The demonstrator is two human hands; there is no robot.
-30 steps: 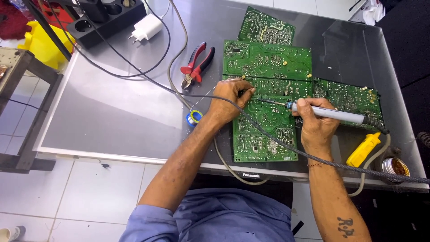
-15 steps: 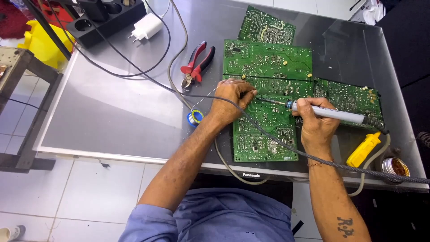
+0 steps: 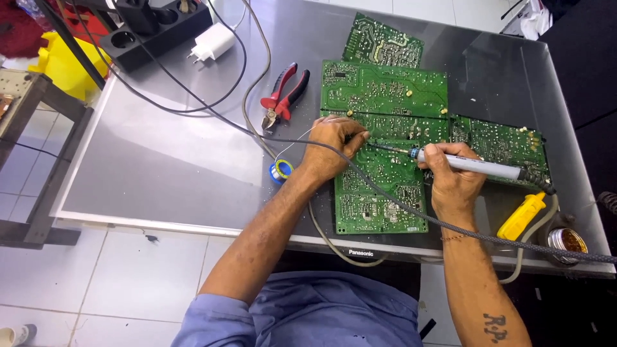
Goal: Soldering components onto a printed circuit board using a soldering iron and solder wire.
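Note:
My right hand (image 3: 454, 182) grips a white-handled soldering iron (image 3: 479, 167) whose tip points left onto a green circuit board (image 3: 380, 186) lying on the grey table. My left hand (image 3: 331, 145) rests on the same board's left edge, fingers pinched on a thin solder wire near the iron's tip. The wire runs back to a small blue solder spool (image 3: 281, 171) beside my left wrist. The iron's braided cord (image 3: 398, 205) crosses under my right forearm.
More green boards (image 3: 383, 45) (image 3: 501, 144) lie behind and to the right. Red-handled pliers (image 3: 283, 96) sit at the back left, near a black power strip (image 3: 160, 29) and white adapter (image 3: 212, 44). A yellow tool (image 3: 522, 215) and a flux tin (image 3: 567, 243) are at the right edge.

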